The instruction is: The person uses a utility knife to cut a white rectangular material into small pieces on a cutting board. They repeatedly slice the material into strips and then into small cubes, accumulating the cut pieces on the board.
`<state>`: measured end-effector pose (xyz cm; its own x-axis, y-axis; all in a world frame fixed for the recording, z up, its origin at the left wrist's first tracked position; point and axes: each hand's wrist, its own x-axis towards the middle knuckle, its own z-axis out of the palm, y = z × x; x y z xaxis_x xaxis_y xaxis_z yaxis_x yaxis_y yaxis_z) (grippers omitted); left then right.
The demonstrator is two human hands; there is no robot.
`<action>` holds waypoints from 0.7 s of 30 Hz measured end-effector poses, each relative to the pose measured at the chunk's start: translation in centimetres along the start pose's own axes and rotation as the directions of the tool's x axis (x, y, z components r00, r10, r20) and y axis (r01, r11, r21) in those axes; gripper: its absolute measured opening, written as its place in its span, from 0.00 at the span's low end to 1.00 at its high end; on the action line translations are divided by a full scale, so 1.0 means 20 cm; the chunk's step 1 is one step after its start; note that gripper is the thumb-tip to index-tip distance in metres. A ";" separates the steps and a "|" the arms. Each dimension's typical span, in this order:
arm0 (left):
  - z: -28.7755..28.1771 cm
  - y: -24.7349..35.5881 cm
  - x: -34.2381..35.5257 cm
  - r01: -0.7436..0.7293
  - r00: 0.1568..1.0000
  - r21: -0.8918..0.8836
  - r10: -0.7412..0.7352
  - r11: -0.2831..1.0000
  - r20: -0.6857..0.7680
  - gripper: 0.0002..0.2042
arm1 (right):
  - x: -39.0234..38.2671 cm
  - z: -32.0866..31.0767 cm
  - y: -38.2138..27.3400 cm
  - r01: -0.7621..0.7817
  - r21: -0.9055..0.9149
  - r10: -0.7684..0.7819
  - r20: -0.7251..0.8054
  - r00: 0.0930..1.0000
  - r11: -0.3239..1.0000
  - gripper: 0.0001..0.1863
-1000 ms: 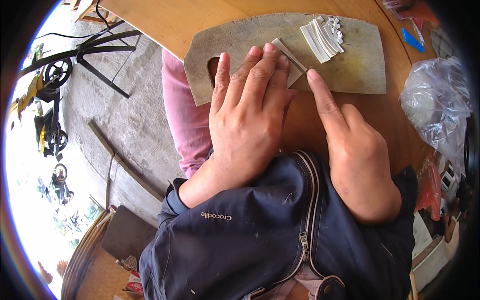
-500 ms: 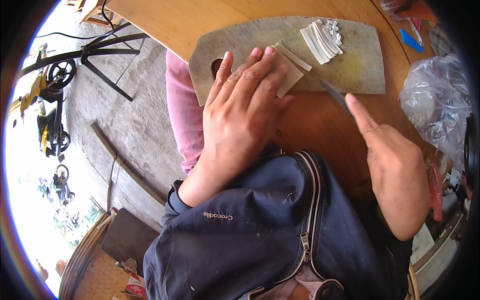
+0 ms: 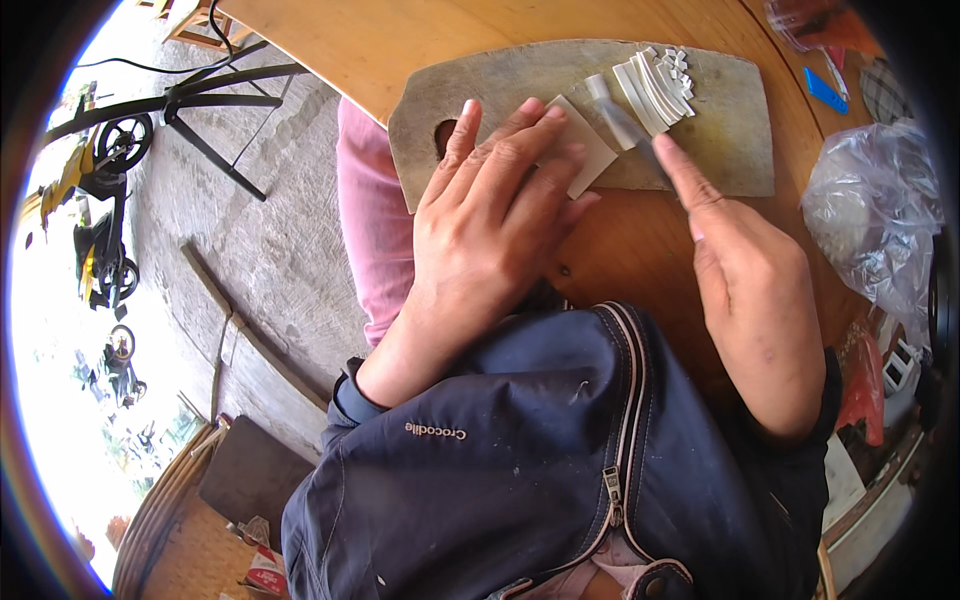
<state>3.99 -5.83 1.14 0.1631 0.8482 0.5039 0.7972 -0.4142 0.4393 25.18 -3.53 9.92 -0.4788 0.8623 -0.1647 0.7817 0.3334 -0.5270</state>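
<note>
My left hand lies flat with its fingers stretched over a pale beige square sheet, pressing it to a worn wooden cutting board. In my right hand is a knife, its handle hidden in the grip and my index finger stretched along the blade's back. The motion-blurred blade lies at a narrow pale strip, between the sheet and a row of cut strips. Several small cut bits sit beyond that row. What the sheet is made of I cannot tell.
Beneath the board is a brown wooden table. At its right lie a clear plastic bag, a blue plastic piece and a red bag. Black metal legs stand on the concrete floor at the left.
My right hand and the knife have moved left and up, bringing the blade beside the cut strip. That strip has shifted right, away from the sheet. My left hand stays on the sheet.
</note>
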 end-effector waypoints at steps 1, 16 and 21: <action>0.00 0.00 0.00 0.004 1.000 -0.006 -0.004 1.000 -0.005 0.18 | 0.00 -0.01 0.00 -0.008 -0.008 0.008 -0.009 1.000 1.000 0.35; 0.03 0.00 0.00 0.011 0.999 -0.050 -0.012 0.999 -0.035 0.18 | 0.03 0.10 -0.04 0.027 0.021 -0.026 -0.022 0.999 0.999 0.41; 0.02 0.01 -0.01 0.010 1.000 -0.029 -0.011 1.000 -0.018 0.19 | 0.04 0.12 -0.04 0.035 0.003 -0.035 -0.033 0.999 0.999 0.41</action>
<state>4.33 -5.84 0.78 0.1444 0.8466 0.5122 0.7817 -0.4150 0.4655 23.24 -4.08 8.32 -0.4924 0.8623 -0.1185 0.7631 0.3622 -0.5352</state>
